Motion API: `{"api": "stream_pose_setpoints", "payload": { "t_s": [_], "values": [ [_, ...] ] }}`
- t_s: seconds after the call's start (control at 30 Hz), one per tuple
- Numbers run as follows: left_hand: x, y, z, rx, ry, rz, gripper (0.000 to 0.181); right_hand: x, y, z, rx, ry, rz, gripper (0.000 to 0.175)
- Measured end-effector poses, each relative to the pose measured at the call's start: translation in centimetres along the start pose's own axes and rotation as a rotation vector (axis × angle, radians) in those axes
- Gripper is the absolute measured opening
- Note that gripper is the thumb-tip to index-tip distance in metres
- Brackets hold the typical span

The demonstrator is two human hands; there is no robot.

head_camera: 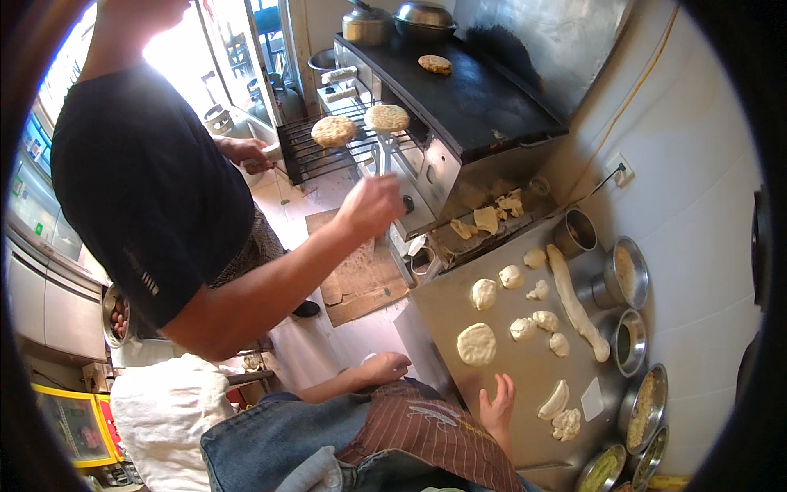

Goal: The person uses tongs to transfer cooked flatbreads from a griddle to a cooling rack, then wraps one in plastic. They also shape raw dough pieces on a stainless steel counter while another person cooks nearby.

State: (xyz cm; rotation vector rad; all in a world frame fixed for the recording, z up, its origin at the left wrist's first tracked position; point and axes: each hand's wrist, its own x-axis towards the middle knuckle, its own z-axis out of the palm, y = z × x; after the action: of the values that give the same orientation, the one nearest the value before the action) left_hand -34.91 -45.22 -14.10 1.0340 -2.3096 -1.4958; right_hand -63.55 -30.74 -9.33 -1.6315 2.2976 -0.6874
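Observation:
My left hand (384,369) hangs by the striped apron at the edge of the metal worktop (510,363), its fingers loosely curled; whether it holds anything does not show. Over the near side of the worktop, my right hand (499,400) has fingers apart and nothing in it. Above that hand lies a flat dough round (476,344). Several dough balls (484,294) and a long dough roll (576,304) rest farther off. A folded dough piece (554,400), a lumpy dough piece (566,424) and a white dough scraper (592,400) lie to the right of my right hand.
A co-worker's hand (378,200) holds tongs at a flatbread (387,118) on a pulled-out wire rack (307,144). Another flatbread (435,64) lies on the black griddle (479,98). Metal bowls (642,409) line the wall. A thin rod (544,467) lies near the worktop's front.

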Motion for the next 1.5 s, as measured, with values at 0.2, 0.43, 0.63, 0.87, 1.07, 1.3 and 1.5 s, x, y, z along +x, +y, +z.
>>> {"api": "stream_pose_setpoints", "payload": {
  "t_s": [0.2, 0.43, 0.63, 0.87, 1.07, 1.3, 1.5],
  "values": [
    [0.1, -1.8, 1.1, 0.095, -0.056, -0.04, 0.033, -0.2, -0.1, 0.0, -0.005, -0.015, 0.014, 0.049],
    [0.2, -9.2, 4.5, -0.284, -0.406, -0.195, 0.057, -0.2, -0.3, 0.5, -0.024, -0.007, 0.004, 0.051],
    [-1.4, -10.1, 4.5, -0.811, -0.666, -0.257, 0.064, -0.4, -1.0, 1.1, -0.031, -0.015, 0.027, 0.051],
    [-3.7, -8.4, 1.6, -0.962, -0.687, -0.272, 0.064, 0.1, -2.4, 2.3, 0.006, 0.013, -0.007, 0.051],
    [-8.2, -7.2, 0.4, -0.729, -0.512, -0.283, 0.06, 0.8, -2.4, 3.9, 0.045, -0.112, -0.119, 0.05],
    [-15.3, -5.1, 8.1, -0.528, -0.159, -0.415, 0.055, 3.8, -1.4, 3.1, 0.07, -0.261, -0.446, 0.049],
    [-24.8, -7.8, 24.3, -0.373, 0.145, -0.613, 0.048, 2.4, -1.6, 4.8, 0.117, -0.428, -0.672, 0.05]
  ]
}}
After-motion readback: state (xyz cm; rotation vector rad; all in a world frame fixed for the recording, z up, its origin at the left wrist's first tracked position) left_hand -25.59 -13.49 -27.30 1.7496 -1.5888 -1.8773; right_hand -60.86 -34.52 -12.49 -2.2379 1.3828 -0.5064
